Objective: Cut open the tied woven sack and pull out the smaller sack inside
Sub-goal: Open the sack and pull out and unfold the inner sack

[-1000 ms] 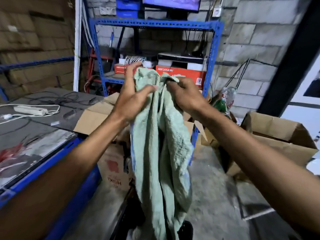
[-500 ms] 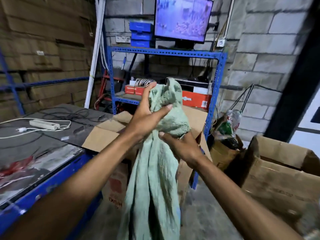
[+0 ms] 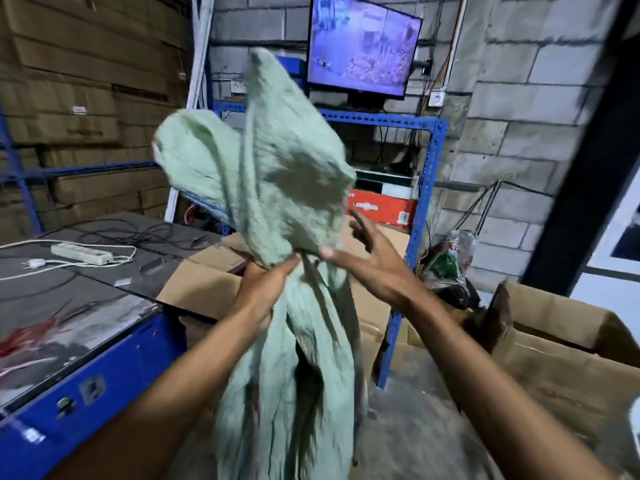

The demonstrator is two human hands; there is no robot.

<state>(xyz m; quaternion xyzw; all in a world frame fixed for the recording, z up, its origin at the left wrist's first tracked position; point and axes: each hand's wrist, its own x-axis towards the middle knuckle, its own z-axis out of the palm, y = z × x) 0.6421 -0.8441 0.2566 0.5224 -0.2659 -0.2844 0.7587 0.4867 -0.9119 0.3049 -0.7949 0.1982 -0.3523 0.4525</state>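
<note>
Between both forearms, mid-frame: pale green woven sack (image 3: 277, 188), bunched at a waist, top ballooning upward, tail hanging toward the concrete floor (image 3: 415, 438). Left hand (image 3: 268, 285) clenched round that waist from below. Right hand (image 3: 367, 261) released, fingers spread, thumb just beside the fabric. Behind, blue metal rack (image 3: 427, 188) carrying a lit monitor (image 3: 362, 46). Left, blue-sided table (image 3: 90, 372) with a white power strip (image 3: 83, 254). Right, open cardboard box (image 3: 561, 344).

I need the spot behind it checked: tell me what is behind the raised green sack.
Behind the green sack, gripped at its gathered neck by the left hand, stand a blue shelf rack, a red box and a monitor. The rack's left part is covered.
</note>
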